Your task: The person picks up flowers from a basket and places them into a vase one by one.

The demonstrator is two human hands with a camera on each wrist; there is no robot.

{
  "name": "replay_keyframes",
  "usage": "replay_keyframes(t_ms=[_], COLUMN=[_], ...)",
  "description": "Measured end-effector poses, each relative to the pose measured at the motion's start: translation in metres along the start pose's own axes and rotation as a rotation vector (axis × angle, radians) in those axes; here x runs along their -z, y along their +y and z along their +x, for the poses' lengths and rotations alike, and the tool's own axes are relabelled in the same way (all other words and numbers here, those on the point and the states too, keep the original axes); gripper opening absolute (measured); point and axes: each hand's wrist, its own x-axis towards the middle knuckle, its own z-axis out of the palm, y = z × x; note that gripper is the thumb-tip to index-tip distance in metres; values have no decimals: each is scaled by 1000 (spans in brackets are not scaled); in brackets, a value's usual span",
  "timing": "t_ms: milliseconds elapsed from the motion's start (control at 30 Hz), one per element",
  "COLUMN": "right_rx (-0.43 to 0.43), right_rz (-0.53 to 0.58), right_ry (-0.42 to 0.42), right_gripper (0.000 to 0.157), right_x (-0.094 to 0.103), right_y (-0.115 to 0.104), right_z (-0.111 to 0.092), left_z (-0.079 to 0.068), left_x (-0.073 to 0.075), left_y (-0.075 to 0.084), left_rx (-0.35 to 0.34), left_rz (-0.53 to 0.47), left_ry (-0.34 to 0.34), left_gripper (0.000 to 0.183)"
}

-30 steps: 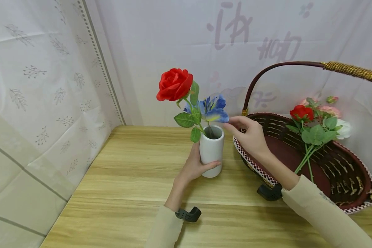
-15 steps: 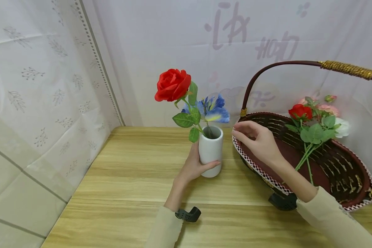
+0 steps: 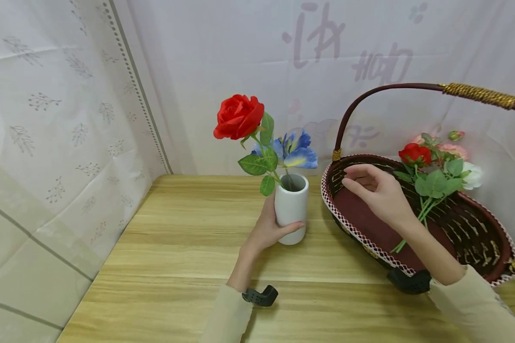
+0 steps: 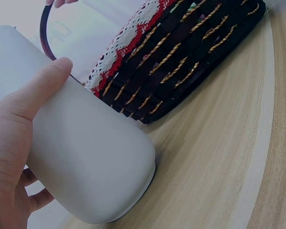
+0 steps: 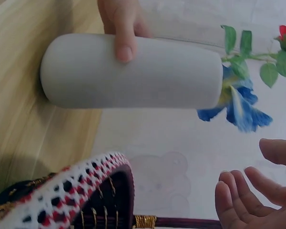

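Observation:
A white vase (image 3: 291,209) stands upright on the wooden table, and my left hand (image 3: 268,228) grips it from the left, thumb across its front. In the left wrist view the thumb (image 4: 47,83) lies along the vase wall. A red rose (image 3: 239,116) on a leafy stem leans left out of the vase mouth, beside a blue iris (image 3: 298,151). My right hand (image 3: 379,195) hovers over the left part of the basket, its fingers loosely bent with nothing between them. The right wrist view shows its thumb and fingers (image 5: 248,193) apart.
A dark woven basket (image 3: 343,214) with white-and-red lace trim stands right of the vase, its tall handle (image 3: 352,112) arching above. Inside it lie a red rose (image 3: 415,155), a white flower (image 3: 472,175) and pink blooms (image 3: 454,151). A pale curtain hangs behind.
My right hand has moved right, away from the blue iris and over the basket. My left hand and the vase have stayed in place.

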Motion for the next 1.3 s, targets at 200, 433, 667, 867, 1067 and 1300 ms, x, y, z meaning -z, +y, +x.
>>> replay_keyframes(t_ms=[200, 433, 667, 867, 1067, 1300], right_rx=[-61, -148, -178, -203, -255, -315], right_rz=[-2, -8, 3, 39, 58, 143], right_ry=[-1, 16, 70, 109, 124, 162], right_gripper=[35, 38, 38, 29, 24, 17], right_x=[17, 37, 57, 74, 90, 106], right_y=[5, 12, 22, 33, 46, 62], right_z=[-5, -10, -12, -14, -15, -15], left_z=[0, -2, -2, 0, 0, 0], left_x=[2, 4, 5, 5, 5, 2], left_y=[20, 32, 33, 32, 31, 13], left_rx=[-18, 23, 34, 11, 23, 40], left_rz=[-17, -15, -13, -23, -21, -13], left_ry=[11, 8, 7, -5, -4, -3], left_gripper=[95, 98, 98, 95, 96, 99])
